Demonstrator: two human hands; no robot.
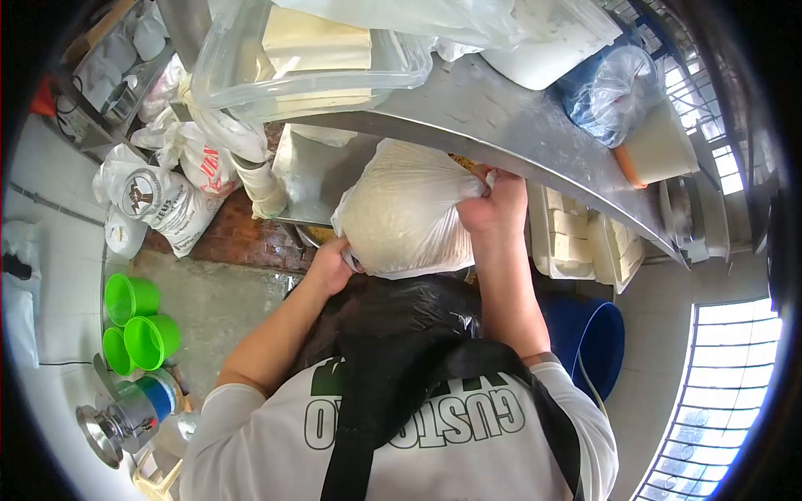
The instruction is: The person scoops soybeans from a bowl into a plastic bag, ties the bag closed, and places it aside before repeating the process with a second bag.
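Note:
A large, full white cloth bag [405, 213] hangs in front of my body, below the edge of the steel table. My right hand [494, 204] is closed round the gathered cloth at its upper right. At the lower left corner of the bag, my left hand [334, 265] grips the cloth. The fabric is stretched in folds toward my right hand. What fills the bag is hidden by the cloth.
Above is a steel table [501, 108] with a clear tub [309, 96] of pale blocks. Sacks [159, 196] and green buckets [132, 299] stand left. At right are crates of white blocks [572, 234] and a blue barrel [603, 334].

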